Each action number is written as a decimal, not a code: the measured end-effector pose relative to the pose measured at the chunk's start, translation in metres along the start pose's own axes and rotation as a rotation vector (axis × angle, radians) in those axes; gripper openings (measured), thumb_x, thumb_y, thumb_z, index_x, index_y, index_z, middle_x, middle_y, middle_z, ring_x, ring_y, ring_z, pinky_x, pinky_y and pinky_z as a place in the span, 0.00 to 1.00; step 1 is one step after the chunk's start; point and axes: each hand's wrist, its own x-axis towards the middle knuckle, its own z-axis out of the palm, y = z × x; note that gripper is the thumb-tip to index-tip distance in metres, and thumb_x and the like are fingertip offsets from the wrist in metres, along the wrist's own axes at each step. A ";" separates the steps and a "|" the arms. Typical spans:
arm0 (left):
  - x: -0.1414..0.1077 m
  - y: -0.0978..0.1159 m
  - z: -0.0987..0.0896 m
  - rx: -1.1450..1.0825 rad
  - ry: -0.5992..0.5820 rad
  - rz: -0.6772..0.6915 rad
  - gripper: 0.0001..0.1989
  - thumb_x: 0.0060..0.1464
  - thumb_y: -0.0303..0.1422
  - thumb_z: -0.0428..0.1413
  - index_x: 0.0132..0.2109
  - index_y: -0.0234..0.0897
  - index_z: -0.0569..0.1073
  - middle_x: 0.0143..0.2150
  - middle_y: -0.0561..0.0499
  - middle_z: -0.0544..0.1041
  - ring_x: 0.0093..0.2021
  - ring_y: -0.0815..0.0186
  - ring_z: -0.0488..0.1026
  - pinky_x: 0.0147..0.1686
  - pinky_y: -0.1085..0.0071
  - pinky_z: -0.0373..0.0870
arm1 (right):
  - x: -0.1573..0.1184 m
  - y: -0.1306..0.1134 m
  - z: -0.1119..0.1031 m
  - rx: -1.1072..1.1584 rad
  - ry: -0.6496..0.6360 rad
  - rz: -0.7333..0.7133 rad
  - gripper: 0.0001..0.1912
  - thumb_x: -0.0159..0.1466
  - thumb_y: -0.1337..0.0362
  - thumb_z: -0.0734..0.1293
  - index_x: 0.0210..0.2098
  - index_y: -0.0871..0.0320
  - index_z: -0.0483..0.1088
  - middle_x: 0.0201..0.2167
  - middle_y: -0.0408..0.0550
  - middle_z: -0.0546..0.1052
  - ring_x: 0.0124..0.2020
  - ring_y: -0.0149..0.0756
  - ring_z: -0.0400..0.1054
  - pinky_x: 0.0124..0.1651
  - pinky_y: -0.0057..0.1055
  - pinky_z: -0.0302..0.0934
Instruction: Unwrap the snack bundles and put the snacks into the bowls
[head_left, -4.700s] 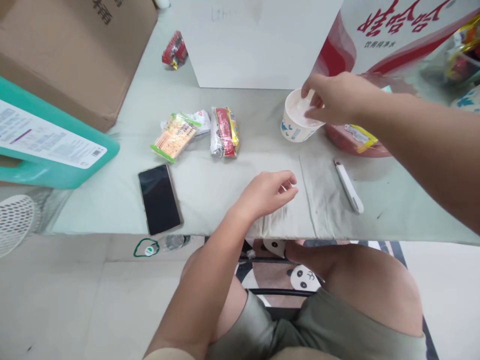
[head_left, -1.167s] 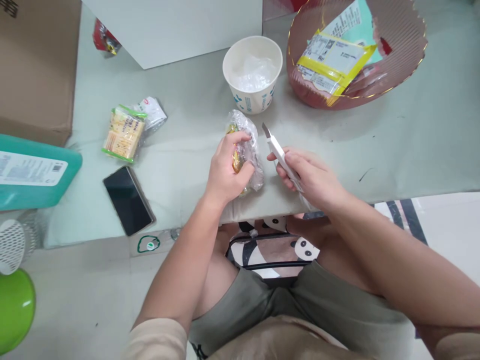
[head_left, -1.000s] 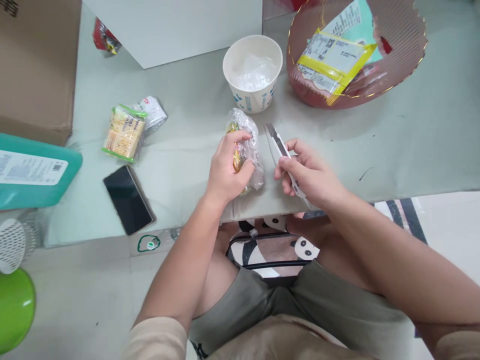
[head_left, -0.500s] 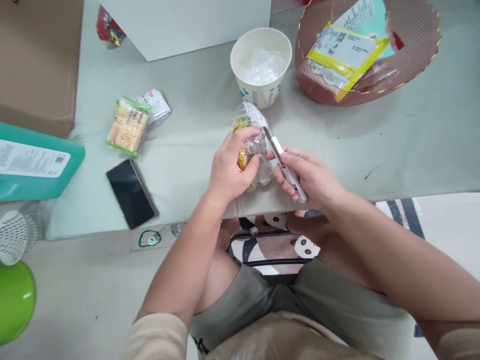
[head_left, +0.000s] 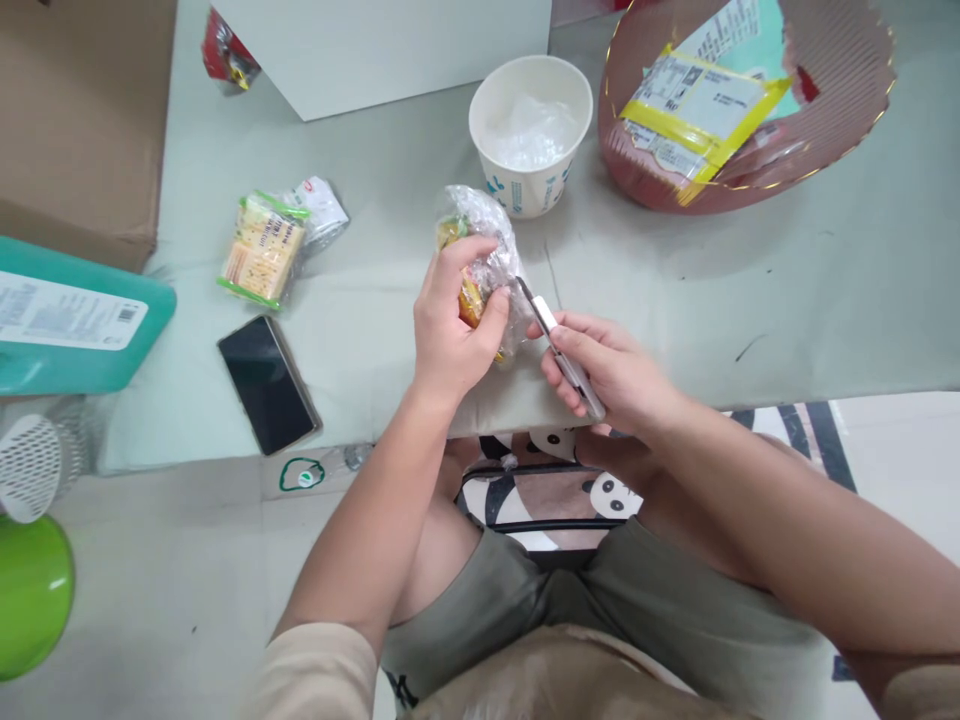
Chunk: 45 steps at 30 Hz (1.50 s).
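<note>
My left hand (head_left: 457, 325) is closed around a crinkled clear plastic bag (head_left: 491, 220) near the table's front edge. Yellow and orange items show through the plastic; their kind is hard to make out. In my right hand (head_left: 604, 365) is a grey and white utility knife (head_left: 568, 365), gripped along its handle. Its dark blade tip points up and left, right at the bag's right side; whether it cuts into the plastic cannot be seen clearly. My left fingers hide part of the bag.
Behind the bag stands a paper tub (head_left: 531, 185) with clear plastic inside. A pink bowl (head_left: 832, 150) holds packaging at the right. On the left lie a phone (head_left: 270, 385), a packet of crackers (head_left: 264, 250), a teal container (head_left: 75, 330) and a cardboard box (head_left: 82, 130).
My left hand and the bag have shifted slightly left and tilted. The knife has moved a little left and down with my right hand, its tip staying by the bag.
</note>
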 end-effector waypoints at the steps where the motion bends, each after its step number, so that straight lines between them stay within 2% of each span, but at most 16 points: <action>1: 0.000 -0.001 0.000 -0.010 0.017 -0.018 0.17 0.67 0.45 0.56 0.59 0.48 0.67 0.55 0.49 0.76 0.58 0.57 0.76 0.62 0.54 0.72 | 0.000 0.001 0.001 -0.007 -0.001 0.003 0.12 0.67 0.57 0.66 0.45 0.59 0.68 0.19 0.36 0.70 0.13 0.25 0.58 0.12 0.21 0.51; 8: 0.001 -0.006 0.000 -0.075 0.101 -0.113 0.22 0.64 0.50 0.58 0.59 0.49 0.65 0.57 0.49 0.73 0.63 0.54 0.73 0.68 0.50 0.66 | -0.001 0.008 0.004 -0.076 -0.003 0.004 0.11 0.67 0.57 0.66 0.44 0.58 0.69 0.20 0.35 0.70 0.14 0.23 0.59 0.14 0.20 0.55; 20: 0.005 -0.017 -0.002 -0.133 0.249 -0.217 0.22 0.62 0.50 0.60 0.57 0.50 0.65 0.57 0.51 0.70 0.64 0.55 0.70 0.69 0.51 0.64 | 0.000 0.014 0.005 -0.290 0.024 0.011 0.09 0.71 0.61 0.62 0.45 0.57 0.71 0.23 0.36 0.68 0.16 0.22 0.62 0.16 0.18 0.60; 24: 0.005 -0.021 -0.004 -0.156 0.269 -0.267 0.23 0.62 0.50 0.61 0.58 0.52 0.65 0.58 0.51 0.70 0.64 0.56 0.70 0.67 0.54 0.67 | -0.001 0.013 0.006 -0.318 0.032 0.023 0.10 0.71 0.62 0.62 0.48 0.57 0.71 0.23 0.36 0.68 0.16 0.23 0.62 0.17 0.18 0.60; 31: 0.001 -0.054 -0.011 -0.077 0.237 -0.240 0.27 0.66 0.57 0.51 0.66 0.58 0.58 0.63 0.50 0.69 0.62 0.58 0.72 0.58 0.60 0.75 | -0.003 0.014 0.006 -0.381 0.003 -0.010 0.10 0.71 0.58 0.62 0.45 0.56 0.70 0.25 0.38 0.69 0.18 0.24 0.64 0.18 0.21 0.61; 34: 0.000 -0.070 -0.019 -0.128 0.225 -0.272 0.27 0.66 0.58 0.49 0.67 0.62 0.56 0.64 0.52 0.70 0.63 0.59 0.72 0.58 0.60 0.76 | -0.006 0.009 0.002 -0.525 -0.007 -0.057 0.12 0.71 0.57 0.61 0.45 0.56 0.71 0.25 0.40 0.70 0.19 0.27 0.64 0.21 0.25 0.61; 36: 0.000 -0.075 -0.024 -0.210 0.214 -0.346 0.27 0.65 0.59 0.50 0.66 0.63 0.57 0.64 0.54 0.71 0.64 0.59 0.72 0.58 0.59 0.76 | -0.006 0.004 -0.009 -0.759 0.069 -0.247 0.12 0.70 0.58 0.61 0.44 0.57 0.74 0.27 0.44 0.73 0.24 0.32 0.68 0.26 0.28 0.63; 39: 0.004 -0.072 -0.027 -0.280 0.156 -0.433 0.25 0.65 0.59 0.50 0.62 0.58 0.63 0.59 0.54 0.74 0.62 0.57 0.73 0.57 0.58 0.77 | -0.003 -0.004 -0.037 -1.144 0.295 -0.584 0.11 0.68 0.60 0.64 0.43 0.56 0.77 0.36 0.52 0.76 0.36 0.41 0.72 0.36 0.35 0.66; 40: 0.006 -0.068 -0.026 -0.297 0.114 -0.442 0.24 0.65 0.59 0.49 0.60 0.55 0.66 0.58 0.53 0.75 0.61 0.57 0.75 0.56 0.58 0.78 | 0.000 -0.005 -0.049 -1.240 0.360 -0.622 0.12 0.68 0.60 0.64 0.43 0.55 0.78 0.38 0.54 0.76 0.38 0.43 0.72 0.39 0.38 0.66; 43: 0.009 -0.049 -0.019 -0.357 -0.078 -0.447 0.21 0.69 0.54 0.47 0.57 0.50 0.71 0.54 0.51 0.78 0.53 0.58 0.79 0.48 0.63 0.80 | 0.006 -0.005 -0.080 -1.445 0.526 -0.580 0.12 0.67 0.60 0.64 0.44 0.55 0.79 0.37 0.55 0.75 0.37 0.47 0.71 0.42 0.43 0.66; 45: 0.009 -0.034 -0.013 -0.373 -0.205 -0.436 0.18 0.70 0.49 0.48 0.59 0.50 0.72 0.51 0.51 0.79 0.48 0.60 0.81 0.44 0.65 0.81 | 0.008 -0.005 -0.089 -1.499 0.659 -0.592 0.13 0.66 0.61 0.65 0.45 0.57 0.78 0.37 0.57 0.75 0.39 0.50 0.71 0.44 0.46 0.66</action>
